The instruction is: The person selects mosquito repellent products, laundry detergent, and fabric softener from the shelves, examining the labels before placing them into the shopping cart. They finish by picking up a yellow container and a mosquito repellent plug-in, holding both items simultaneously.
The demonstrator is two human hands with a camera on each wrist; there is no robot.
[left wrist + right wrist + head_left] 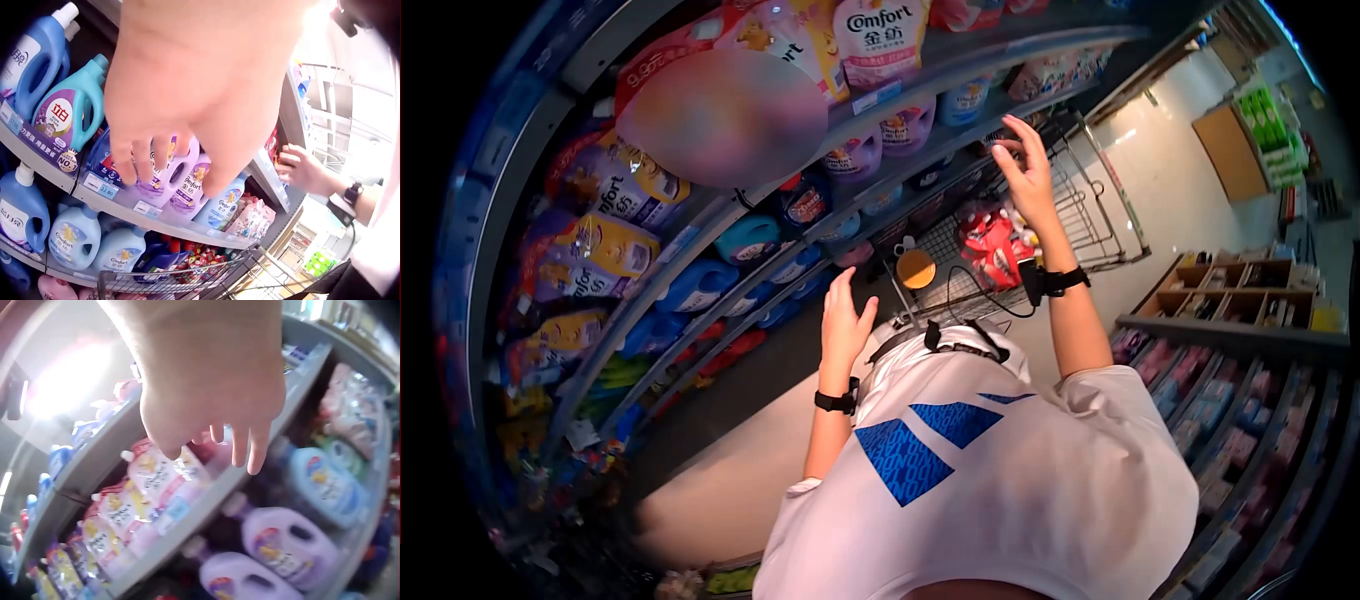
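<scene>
In the head view my left hand point(843, 322) is held in the air in front of the shelves, fingers extended and nothing in it. My right hand point(1030, 178), further forward, reaches toward the shelf with its fingers loosely bent and holds nothing. The right wrist view has that hand point(215, 394) over a shelf edge, between pink Comfort refill pouches point(161, 472) and purple softener bottles point(287, 544). A light blue bottle point(328, 487) stands beside these. In the left wrist view, my left hand point(187, 94) overlaps the purple Comfort bottles point(187, 194).
A wire shopping cart point(1090, 205) stands ahead of me, with a red package point(992, 245) and a round orange-topped item point(916, 268) inside. Detergent bottles point(698, 284) fill the left shelves. Low display racks point(1230, 420) line the right side.
</scene>
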